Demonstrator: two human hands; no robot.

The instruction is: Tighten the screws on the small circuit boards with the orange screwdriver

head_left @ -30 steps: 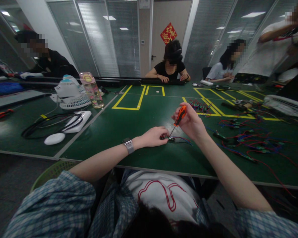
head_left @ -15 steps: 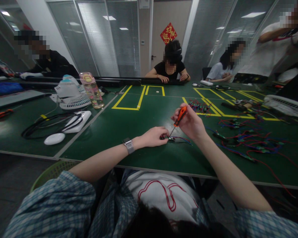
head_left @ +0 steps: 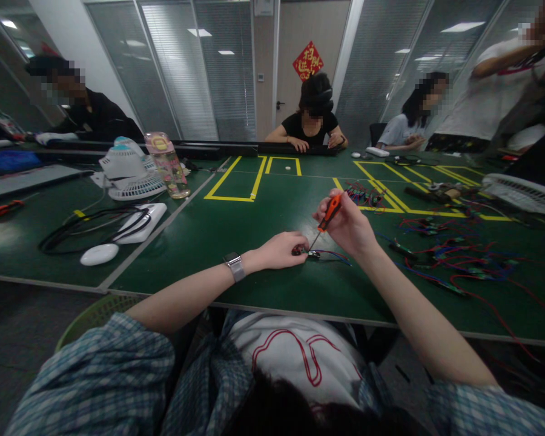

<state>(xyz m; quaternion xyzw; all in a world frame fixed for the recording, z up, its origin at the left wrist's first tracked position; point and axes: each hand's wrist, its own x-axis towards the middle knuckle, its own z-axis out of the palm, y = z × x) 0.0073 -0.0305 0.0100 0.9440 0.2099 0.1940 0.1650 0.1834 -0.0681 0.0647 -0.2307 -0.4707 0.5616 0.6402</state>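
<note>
My left hand [head_left: 287,249] rests on the green table, its fingers closed around one end of a small circuit board [head_left: 313,254]. Red, blue and black wires run from the board to the right. Between the fingers of my right hand [head_left: 350,225] is an orange and black screwdriver [head_left: 330,213], held tilted by its handle. Its thin shaft slants down to the left, and the tip meets the board close to my left fingertips. What exactly the tip touches is too small to tell.
Several wired circuit boards [head_left: 476,266] lie to the right, with another bunch [head_left: 364,195] behind my right hand. On the left are a white fan [head_left: 126,172], a drink bottle [head_left: 168,166], a black cable [head_left: 68,233] and another screwdriver [head_left: 3,209]. Co-workers sit across the table.
My hands, the screwdriver and the board stay almost in place; only a very slight shift of the screwdriver handle shows.
</note>
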